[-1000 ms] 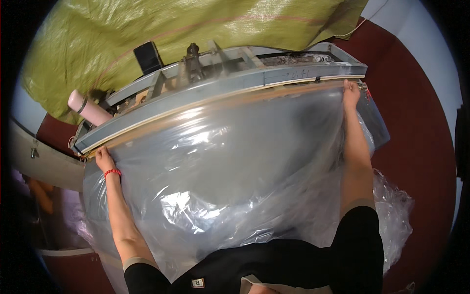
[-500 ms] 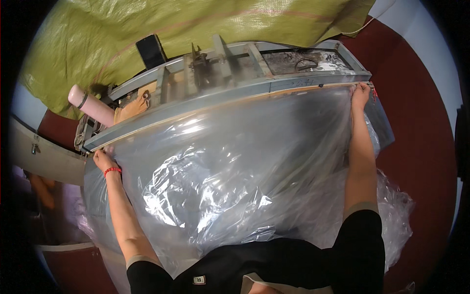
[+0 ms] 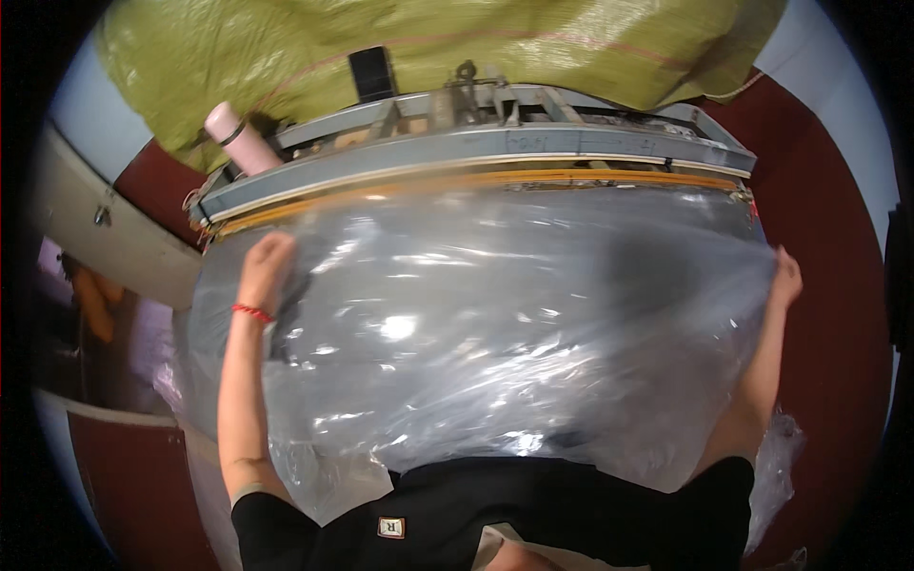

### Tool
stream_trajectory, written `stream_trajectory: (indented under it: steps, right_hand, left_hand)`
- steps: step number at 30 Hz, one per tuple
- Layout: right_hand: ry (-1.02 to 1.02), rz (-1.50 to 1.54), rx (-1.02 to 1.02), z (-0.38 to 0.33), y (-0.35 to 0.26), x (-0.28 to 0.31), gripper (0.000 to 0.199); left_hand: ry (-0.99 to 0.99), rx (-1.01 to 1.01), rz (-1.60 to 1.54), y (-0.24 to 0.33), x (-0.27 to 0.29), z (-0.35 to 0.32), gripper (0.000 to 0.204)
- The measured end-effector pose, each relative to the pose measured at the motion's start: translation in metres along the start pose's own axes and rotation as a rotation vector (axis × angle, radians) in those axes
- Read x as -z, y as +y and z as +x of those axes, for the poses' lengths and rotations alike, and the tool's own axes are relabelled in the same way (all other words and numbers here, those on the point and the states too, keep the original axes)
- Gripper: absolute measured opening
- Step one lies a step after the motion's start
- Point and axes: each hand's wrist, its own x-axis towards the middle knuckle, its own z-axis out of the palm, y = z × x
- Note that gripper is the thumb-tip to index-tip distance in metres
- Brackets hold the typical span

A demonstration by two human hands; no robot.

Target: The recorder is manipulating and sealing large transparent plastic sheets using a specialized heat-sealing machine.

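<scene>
A large clear plastic sheet (image 3: 495, 333), glossy and wrinkled, lies stretched wide just below the machine's bar.

Yellow-green woven tarp (image 3: 428, 48), pink bottle (image 3: 231, 134), grey metal machine frame (image 3: 495, 147), dark red floor (image 3: 828, 219).

We see a dark red floor (image 3: 838, 247) on both sides of the grey metal bench (image 3: 476, 152). Behind its far edge lies a yellow-green woven tarp (image 3: 476, 48), with a pale blue wall (image 3: 95, 124) at left.

Your right hand (image 3: 786, 278), at the frame's right, is partly veiled by the clear plastic sheet (image 3: 495, 333), its grip unreadable. Whatever lies beneath the sheet is blurred by glare. The green tarp (image 3: 428, 38) is cut off at the top edge.
</scene>
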Motion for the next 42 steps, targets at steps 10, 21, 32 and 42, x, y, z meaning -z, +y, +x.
stream_trajectory:
  steps: [10, 21, 32, 42]
  right_hand:
    - [-0.371, 0.163, 0.326, -0.097, -0.201, -0.044, 0.024]
    - [-1.644, 0.961, 0.666, -0.33, -0.408, -0.149, 0.024]
    - [-1.672, 1.091, 0.084, -0.363, -0.411, -0.138, 0.009]
    - [-1.711, 1.279, -0.475, -0.383, -0.415, -0.135, 0.01]
  left_hand:
    - [-0.254, -0.033, -0.281, 0.079, -0.097, -0.06, 0.012]
    - [-0.373, -0.39, 0.11, 0.094, -0.067, -0.076, 0.016]
    - [-0.025, -0.71, 0.471, 0.094, -0.065, -0.082, 0.021]
    - [0.207, -0.843, 0.696, 0.08, -0.081, -0.077, 0.028]
